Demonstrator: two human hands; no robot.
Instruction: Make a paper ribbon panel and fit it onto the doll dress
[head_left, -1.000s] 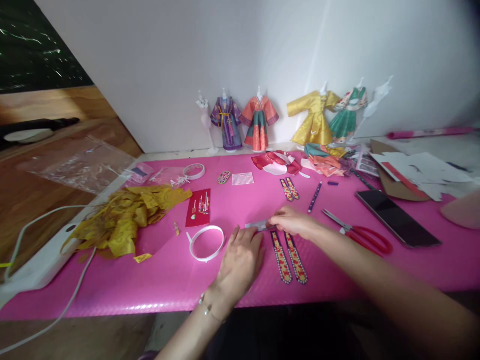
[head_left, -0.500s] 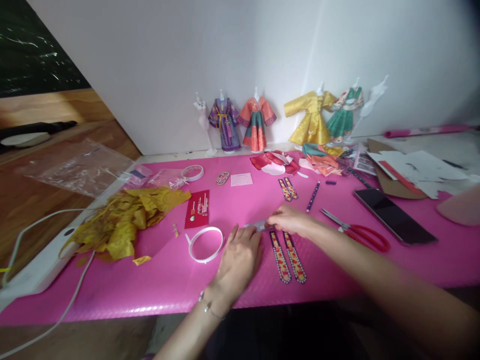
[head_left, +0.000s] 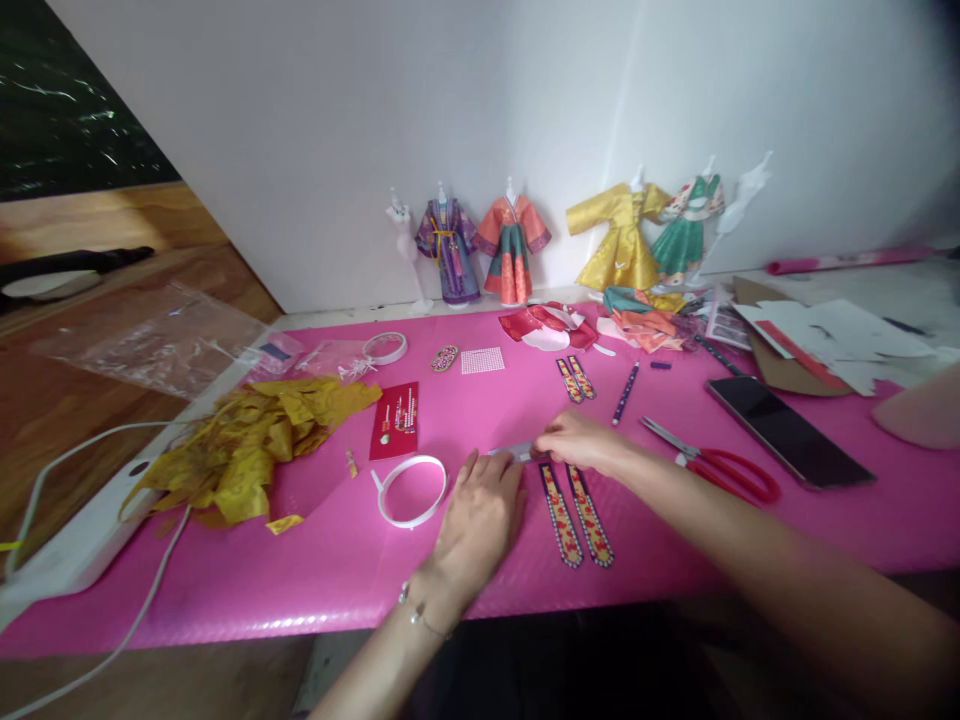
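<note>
Near the middle of the pink mat (head_left: pixel 315 590), a small greyish strip (head_left: pixel 517 453) lies between my two hands. My right hand (head_left: pixel 574 440) pinches its right end with closed fingers. My left hand (head_left: pixel 484 500) rests palm down at the strip's left part, its fingertips bent and partly hidden. Just below my right hand are two long patterned strips, a left one (head_left: pixel 562 520) and a right one (head_left: pixel 591 515), with beaded edges. To the left of my left hand lies a white tape ring (head_left: pixel 412 492).
Red-handled scissors (head_left: pixel 720 470) and a black phone (head_left: pixel 787 430) lie at right. Yellow fabric (head_left: pixel 255 440) and a red card (head_left: pixel 395 420) are at left. Dressed doll stands, including a purple robe (head_left: pixel 448 250), line the wall behind a small patterned pair (head_left: pixel 575 379).
</note>
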